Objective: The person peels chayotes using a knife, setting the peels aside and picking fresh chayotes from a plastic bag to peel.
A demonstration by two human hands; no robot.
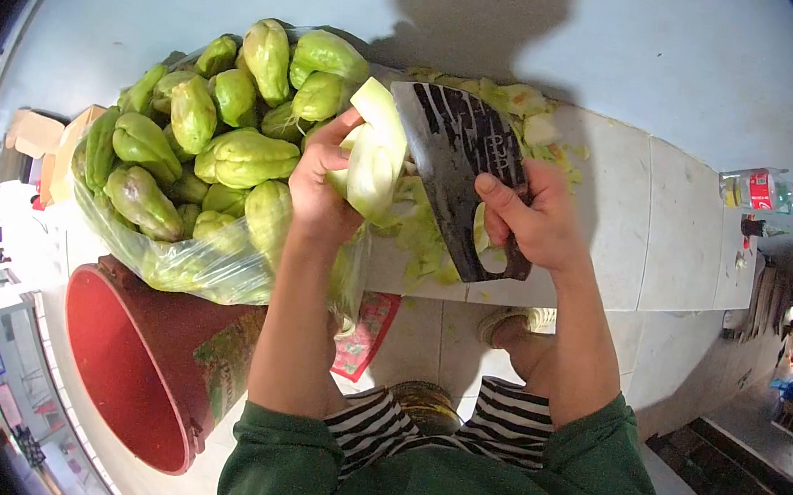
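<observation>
We see the left hand [326, 182] gripping a peeled chayote [377, 173] and the right hand [535, 214] closed around the handle of a big dark cleaver [455, 152]. Main risk, as we judge it: a cut. The bright edge of the blade faces the left hand and sits just beside the chayote, so a slip could carry it into the fingers. Likely cause: bare flesh tends to be slick, and the hold looks to leave much of the piece sticking out. We'd also worry about a drop, since both hands work in the air near the front of the tabletop [614, 203], with the person's legs and feet below. The plastic bag [205, 271] is heaped with unpeeled chayotes [246, 159] and seems to bulge past the front edge; a bump from the left forearm could roll some off, maybe toward the red bucket [128, 369] below. Peelings [407, 239] litter the tiles, so loose pieces could slide. The held chayote is above the tabletop, between the bag and the blade: pale green to whitish, moist-looking, with a smooth flat face toward us and a paler slab at its top; we can't tell if that's a separate piece.
</observation>
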